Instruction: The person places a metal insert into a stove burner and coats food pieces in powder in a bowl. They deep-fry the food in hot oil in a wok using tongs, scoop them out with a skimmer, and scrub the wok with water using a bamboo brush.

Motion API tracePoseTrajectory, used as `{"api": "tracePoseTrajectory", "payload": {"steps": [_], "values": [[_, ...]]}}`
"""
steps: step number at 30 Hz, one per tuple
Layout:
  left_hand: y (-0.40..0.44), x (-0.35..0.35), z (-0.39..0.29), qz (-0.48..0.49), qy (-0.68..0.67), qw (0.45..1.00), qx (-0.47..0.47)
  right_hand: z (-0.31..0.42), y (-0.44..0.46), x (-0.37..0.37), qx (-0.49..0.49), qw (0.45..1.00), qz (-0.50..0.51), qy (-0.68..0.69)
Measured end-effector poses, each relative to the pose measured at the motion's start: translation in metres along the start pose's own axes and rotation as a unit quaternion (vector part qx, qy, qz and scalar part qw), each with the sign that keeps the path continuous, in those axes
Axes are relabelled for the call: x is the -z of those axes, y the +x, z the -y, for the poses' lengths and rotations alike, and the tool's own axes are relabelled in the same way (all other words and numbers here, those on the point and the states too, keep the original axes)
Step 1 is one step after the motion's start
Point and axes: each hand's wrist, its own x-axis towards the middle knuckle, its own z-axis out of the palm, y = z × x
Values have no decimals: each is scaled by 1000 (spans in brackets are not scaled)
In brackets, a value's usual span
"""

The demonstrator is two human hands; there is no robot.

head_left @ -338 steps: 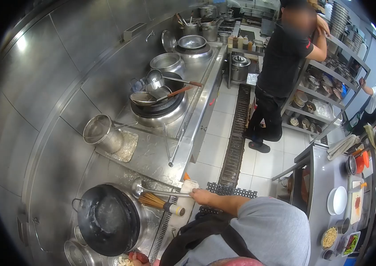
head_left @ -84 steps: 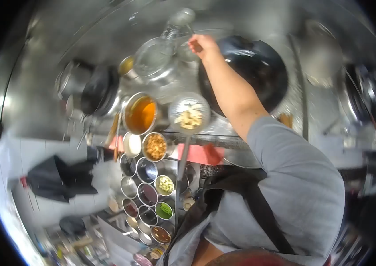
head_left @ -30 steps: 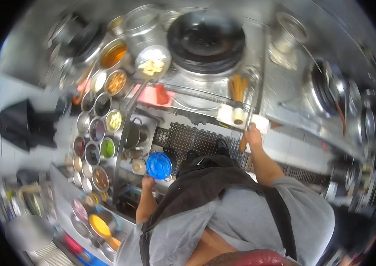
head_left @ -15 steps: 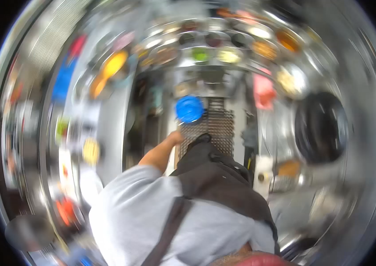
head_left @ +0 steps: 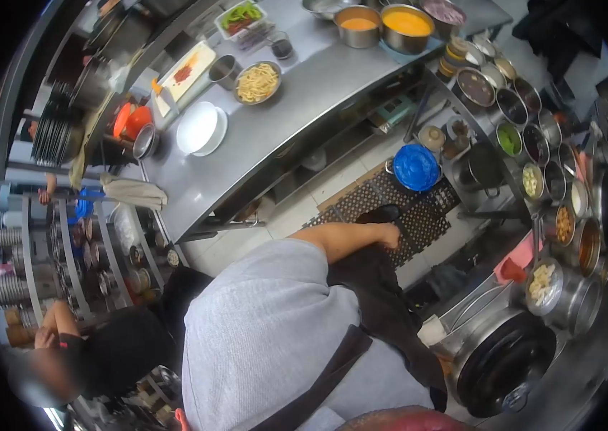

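Note:
My left hand (head_left: 389,235) is closed in front of the dark apron, its arm stretched across from the left; I see nothing in it. Just above it and slightly right, a pot with a blue cover (head_left: 417,167) stands low, beside the perforated black mat (head_left: 419,215). My right hand is out of view. At the lower right sits a black wok (head_left: 508,359), with a small shiny metal piece (head_left: 516,397) over its near edge. A perforated ladle (head_left: 544,287) with pale pieces rests on a metal pot.
The steel counter (head_left: 275,129) carries white bowls (head_left: 198,128), a bowl of pale strips (head_left: 257,82), a cutting board (head_left: 184,77) and orange-filled pots (head_left: 408,20). Ingredient tins (head_left: 536,144) stand at the right. Another person (head_left: 114,348) is beside shelving at the lower left.
The view has swung to the steel counter. My right hand, earlier on a ladle's handle, has left view. My left hand, earlier near the blue-covered pot's handle, is now farther from it.

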Motion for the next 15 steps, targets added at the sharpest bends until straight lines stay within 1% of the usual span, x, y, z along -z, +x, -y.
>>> {"api": "tracePoseTrajectory", "payload": {"steps": [2, 3, 5, 6, 7, 8, 9, 10, 11, 12, 13, 14, 15], "values": [[26, -11, -18, -26, -37, 999, 25, 5, -3, 20, -8, 1000, -22, 15], [45, -23, -25, 0, -24, 1000, 5, 7, -6, 30, -12, 999, -34, 28], [84, -54, -42, -14, 7, 998, -61, 5, -19, 45, -9, 997, -44, 57], [94, -69, -55, 5, 16, 997, -78, -3, -31, 57, -4, 996, -58, 64], [100, -87, -70, 31, 28, 994, -103, 14, -66, 64, 8, 995, -91, 27], [127, -126, -74, 82, 40, 993, -78, 35, -104, 44, 14, 991, -129, -8], [128, -142, -88, 127, 110, 973, -160, 45, -127, 42, 5, 990, -141, 28], [150, -191, -87, 158, 32, 984, -74, 48, -141, 47, 1, 986, -152, 61], [138, -197, -107, 238, -90, 967, -10, 41, -151, 59, 2, 987, -143, 75], [121, -197, -128, 311, -203, 926, 74, 40, -163, 66, 6, 988, -126, 88], [122, -234, -128, 285, -292, 908, 88, 44, -177, 70, -1, 986, -150, 77], [128, -267, -124, 251, -384, 882, 108, 35, -186, 77, 13, 984, -166, 65], [128, -284, -125, 275, -417, 858, 121, 28, -196, 86, 5, 984, -171, 48]]}}
